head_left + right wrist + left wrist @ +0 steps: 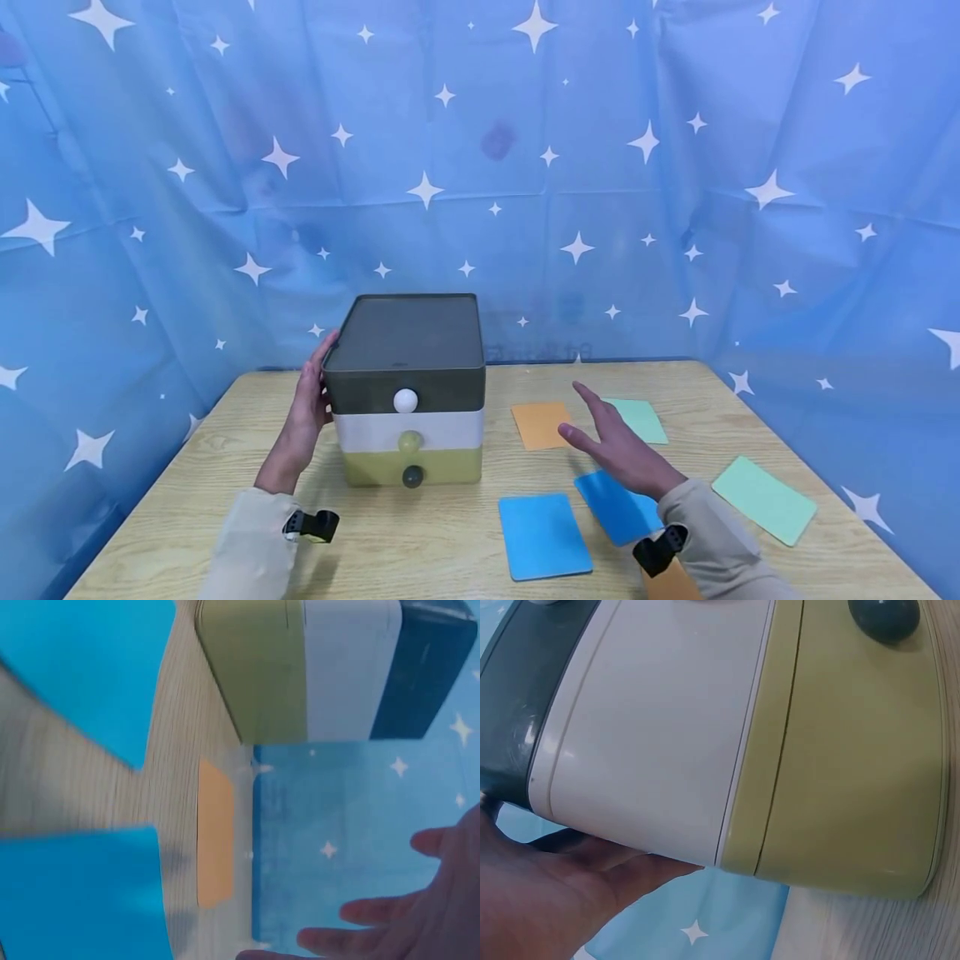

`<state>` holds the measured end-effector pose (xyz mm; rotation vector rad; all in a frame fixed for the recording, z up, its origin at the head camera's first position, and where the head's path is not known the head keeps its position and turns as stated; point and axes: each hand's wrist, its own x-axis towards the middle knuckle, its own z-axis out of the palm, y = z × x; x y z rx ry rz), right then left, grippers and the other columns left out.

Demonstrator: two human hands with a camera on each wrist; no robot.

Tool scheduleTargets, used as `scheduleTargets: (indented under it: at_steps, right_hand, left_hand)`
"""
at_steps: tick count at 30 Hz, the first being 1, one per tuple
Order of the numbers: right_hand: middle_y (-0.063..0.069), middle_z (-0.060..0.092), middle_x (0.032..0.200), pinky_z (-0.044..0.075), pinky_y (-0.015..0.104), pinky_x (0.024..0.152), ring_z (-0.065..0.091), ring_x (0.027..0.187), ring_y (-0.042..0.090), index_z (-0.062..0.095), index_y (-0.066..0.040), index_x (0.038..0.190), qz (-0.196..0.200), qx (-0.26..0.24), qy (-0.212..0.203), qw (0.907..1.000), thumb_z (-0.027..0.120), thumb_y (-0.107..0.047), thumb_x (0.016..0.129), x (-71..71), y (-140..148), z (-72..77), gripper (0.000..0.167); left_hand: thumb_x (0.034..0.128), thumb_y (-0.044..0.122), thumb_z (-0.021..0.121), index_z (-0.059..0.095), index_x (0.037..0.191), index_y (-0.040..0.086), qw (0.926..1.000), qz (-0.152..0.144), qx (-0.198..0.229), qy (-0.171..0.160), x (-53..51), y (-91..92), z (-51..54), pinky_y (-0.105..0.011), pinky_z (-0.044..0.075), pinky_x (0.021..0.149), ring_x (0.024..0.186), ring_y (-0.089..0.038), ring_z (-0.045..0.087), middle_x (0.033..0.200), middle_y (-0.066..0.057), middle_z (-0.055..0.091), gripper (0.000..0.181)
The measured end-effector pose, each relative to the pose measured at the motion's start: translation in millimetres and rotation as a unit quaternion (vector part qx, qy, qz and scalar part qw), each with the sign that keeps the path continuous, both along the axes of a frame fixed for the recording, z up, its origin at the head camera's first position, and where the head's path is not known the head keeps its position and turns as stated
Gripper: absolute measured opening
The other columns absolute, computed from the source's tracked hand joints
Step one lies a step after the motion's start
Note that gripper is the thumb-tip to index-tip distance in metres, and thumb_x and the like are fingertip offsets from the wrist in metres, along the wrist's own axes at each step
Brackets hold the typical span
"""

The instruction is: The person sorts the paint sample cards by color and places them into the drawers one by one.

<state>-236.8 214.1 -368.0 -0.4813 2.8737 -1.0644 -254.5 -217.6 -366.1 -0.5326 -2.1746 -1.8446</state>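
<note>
A small three-tier drawer box stands left of the table's middle, dark green on top, white in the middle and olive at the bottom. Each tier has a round knob on its front. My left hand rests against the box's left side, fingers extended along it; in the left wrist view this hand touches the side near the white tier. My right hand hovers over the cards with fingers spread and holds nothing. Below it lie a blue card and an orange card.
Another blue card lies in front, with a mint green card at the right and a second one behind my right hand. An orange card is partly covered by my right forearm. A starry blue curtain surrounds the wooden table.
</note>
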Motion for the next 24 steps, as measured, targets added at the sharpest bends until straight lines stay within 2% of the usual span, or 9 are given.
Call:
scheduleTargets:
  at_steps: [5, 9, 19, 24]
  right_hand:
    - [0.017, 0.004, 0.17, 0.015, 0.077, 0.113, 0.007, 0.155, 0.049, 0.004, -0.023, 0.163, 0.02, -0.023, -0.028, 0.9992, 0.039, -0.053, 0.105, 5.0, -14.2, -0.8, 0.075]
    - [0.013, 0.004, 0.171, 0.015, 0.076, 0.115, 0.007, 0.156, 0.047, 0.005, -0.026, 0.163, 0.036, -0.046, -0.048, 0.9972, 0.039, -0.052, 0.105, 9.1, -27.0, -1.8, 0.072]
    - [0.017, 0.013, 0.169, 0.026, 0.074, 0.112, 0.021, 0.15, 0.053, 0.011, -0.024, 0.163, 0.067, -0.086, -0.066, 0.9918, 0.042, -0.051, 0.104, 20.3, -56.0, -4.8, 0.072]
    - [0.022, 0.022, 0.164, 0.042, 0.073, 0.098, 0.033, 0.144, 0.053, 0.016, -0.027, 0.162, 0.076, -0.15, -0.116, 0.9789, 0.043, -0.056, 0.103, 23.7, -72.6, -5.3, 0.071]
  left_hand:
    - [0.1031, 0.06, 0.002, 0.009, 0.162, 0.035, 1.0, -0.005, 0.007, 0.0, 0.6, 1.5, 2.1, -0.047, 0.042, 0.092, 0.146, -0.055, 0.023, 0.169, -0.011, 0.007, 0.065]
    - [0.1047, 0.057, 0.002, 0.008, 0.163, 0.033, 0.9998, -0.009, 0.012, -0.011, 2.4, 1.6, 3.4, -0.043, 0.041, 0.092, 0.147, -0.054, 0.022, 0.17, -0.011, 0.007, 0.063]
    - [0.1069, 0.056, 0.015, 0.009, 0.162, 0.036, 0.998, -0.011, 0.029, -0.056, 2.1, 0.5, 6.0, -0.041, 0.04, 0.095, 0.149, -0.046, 0.024, 0.169, -0.007, 0.007, 0.059]
    - [0.1072, 0.055, 0.016, 0.009, 0.162, 0.035, 0.9976, -0.008, 0.035, -0.059, 1.6, 1.3, 7.8, -0.041, 0.038, 0.096, 0.15, -0.045, 0.022, 0.17, -0.006, 0.007, 0.058]
